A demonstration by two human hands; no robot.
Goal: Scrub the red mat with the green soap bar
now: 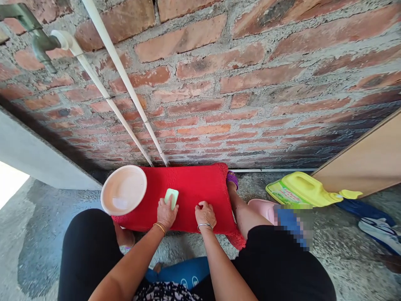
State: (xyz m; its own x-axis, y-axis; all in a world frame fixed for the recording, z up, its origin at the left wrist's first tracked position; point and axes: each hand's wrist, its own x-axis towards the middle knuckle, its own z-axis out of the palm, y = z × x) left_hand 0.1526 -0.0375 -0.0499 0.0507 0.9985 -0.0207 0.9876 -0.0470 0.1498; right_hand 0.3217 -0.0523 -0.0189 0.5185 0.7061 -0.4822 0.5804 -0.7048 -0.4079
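Observation:
A red cloth [194, 179] with a textured edge lies spread over a low, oblong support between my knees. My left hand [167, 214] is closed on a pale green block [171, 198] with rounded corners, pressed flat against the cloth; the frame does not show whether it is soap, a sponge or a brush. To the right, my right hand [206, 215] rests on the cloth with its fingers curled in. Whatever may be under those fingers is hidden. At the cloth's left end stands a pale pink basin [142, 190], with what looks like water inside.
A brick wall [219, 100] rises behind the cloth, with white pipes [125, 79] and a tap [42, 44] at left. On the right floor lie a yellow detergent jug [300, 186], a pink container [262, 209] and a shoe [377, 232]. A blue bag-like item [180, 271] is below.

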